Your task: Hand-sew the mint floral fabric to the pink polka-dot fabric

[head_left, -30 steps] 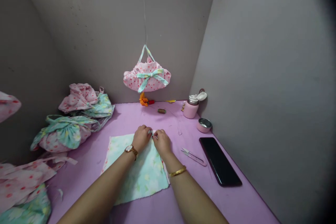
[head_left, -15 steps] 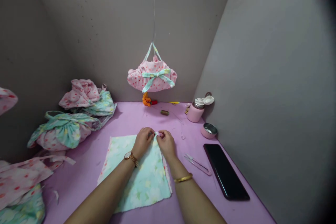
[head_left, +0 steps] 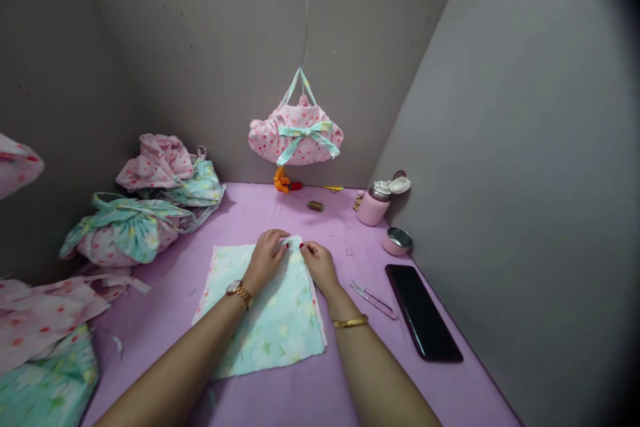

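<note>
Left fingers (head_left: 281, 254), now spread, sit farther from right fingers (head_left: 311, 251) pinching the cloth (head_left: 280, 320).

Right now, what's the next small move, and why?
I'd probably hold the far right corner with the left hand and run the right hand down the right edge of the green floral cloth to even it: both hands are at that corner, and a pink layer peeks out along that edge.
</note>
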Available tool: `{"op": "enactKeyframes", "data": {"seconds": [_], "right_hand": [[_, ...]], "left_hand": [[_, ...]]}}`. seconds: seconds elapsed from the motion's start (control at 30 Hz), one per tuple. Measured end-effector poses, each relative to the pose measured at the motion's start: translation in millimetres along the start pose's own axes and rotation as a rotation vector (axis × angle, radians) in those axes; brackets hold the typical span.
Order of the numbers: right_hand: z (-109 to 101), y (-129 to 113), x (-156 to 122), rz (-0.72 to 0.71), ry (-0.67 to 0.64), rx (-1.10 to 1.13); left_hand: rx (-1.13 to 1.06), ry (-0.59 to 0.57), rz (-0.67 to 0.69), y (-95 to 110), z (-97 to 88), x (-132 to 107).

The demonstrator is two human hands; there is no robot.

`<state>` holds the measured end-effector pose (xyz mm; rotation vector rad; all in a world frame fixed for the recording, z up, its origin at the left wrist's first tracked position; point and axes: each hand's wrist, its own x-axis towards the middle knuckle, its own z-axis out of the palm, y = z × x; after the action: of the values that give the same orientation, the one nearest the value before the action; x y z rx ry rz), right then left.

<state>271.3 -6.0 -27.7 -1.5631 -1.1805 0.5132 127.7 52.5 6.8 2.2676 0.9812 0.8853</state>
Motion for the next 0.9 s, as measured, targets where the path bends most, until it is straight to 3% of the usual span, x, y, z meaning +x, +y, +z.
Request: {"op": "enactKeyframes", "data": {"seconds": [0.07, 0.17, 0.27, 0.43, 0.67, 0.8, 0.9], "right_hand": [[0.9, 1.4, 0.7, 0.021, 0.019, 0.044], [3.0, 4.9, 2.7, 0.062, 0.048, 0.102], [4.5, 8.0, 3.4, 0.097, 0.070, 0.139], [4.3, 7.2, -1.0, 0.095, 0.068, 0.147], [2.2, 4.5, -3.0, 0.086, 0.032, 0.154], [1.5, 5.4, -1.5, 0.094, 0.032, 0.165], [1.3, 4.9, -0.7, 0.107, 0.037, 0.189]], "left_hand": [[0.018, -0.043, -0.019, 8.7, -10.7, -15.8], [0.036, -0.212, -0.031, 30.9, -15.3, -45.7], [0.083, -0.334, -0.056, 56.9, -2.4, -71.6], [0.138, -0.307, -0.162, 79.8, 23.8, -81.8], [-0.184, -0.354, -0.278, 55.9, 5.3, -71.0], [-0.469, -0.393, -0.431, 39.2, -8.9, -73.1], [-0.641, -0.360, -0.554, 29.6, -24.2, -76.2]]}}
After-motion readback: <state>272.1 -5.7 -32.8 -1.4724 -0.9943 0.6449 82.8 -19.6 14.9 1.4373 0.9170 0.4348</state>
